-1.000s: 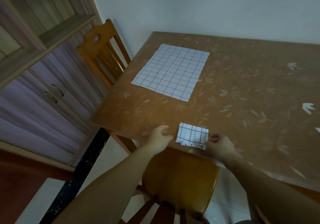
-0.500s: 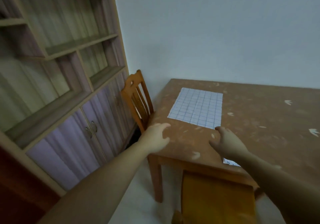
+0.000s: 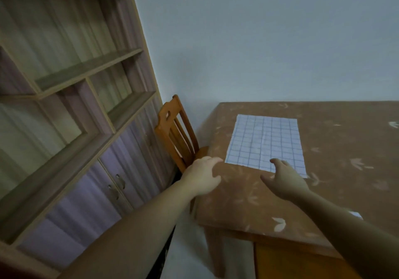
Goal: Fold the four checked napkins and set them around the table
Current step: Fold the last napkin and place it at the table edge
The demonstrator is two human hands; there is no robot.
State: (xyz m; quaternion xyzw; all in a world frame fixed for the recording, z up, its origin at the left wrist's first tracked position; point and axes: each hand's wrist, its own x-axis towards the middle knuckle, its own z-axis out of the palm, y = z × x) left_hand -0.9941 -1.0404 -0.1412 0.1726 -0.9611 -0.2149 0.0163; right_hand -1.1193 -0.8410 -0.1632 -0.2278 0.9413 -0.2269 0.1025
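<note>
Left of both hands, a tall wooden shelf unit [image 3: 71, 97] with purple-grey cabinet doors [image 3: 92, 192] fills the wall, and a pale wall rises beyond the fingertips. Under the fingers spreads the brown table [image 3: 336, 183], its cover printed with pale leaves. Just past the left fingers, a wooden chair [image 3: 174, 131] stands tucked against the table's side; another chair seat [image 3: 298, 263] shows below the right forearm at the near edge. Directly ahead of the fingers lies an unfolded checked napkin [image 3: 266, 141], flat on the tabletop. The left hand [image 3: 201, 178] reaches over the table's corner, fingers loosely spread and slightly bent, holding nothing, their tips just short of the napkin's near left corner. The right hand [image 3: 285, 180] hovers with fingers spread and relaxed, its tips over the napkin's near edge; whether they touch it cannot be told. Behind the right forearm, near the table's edge, a small white scrap of a folded napkin [image 3: 357, 214] peeks out
</note>
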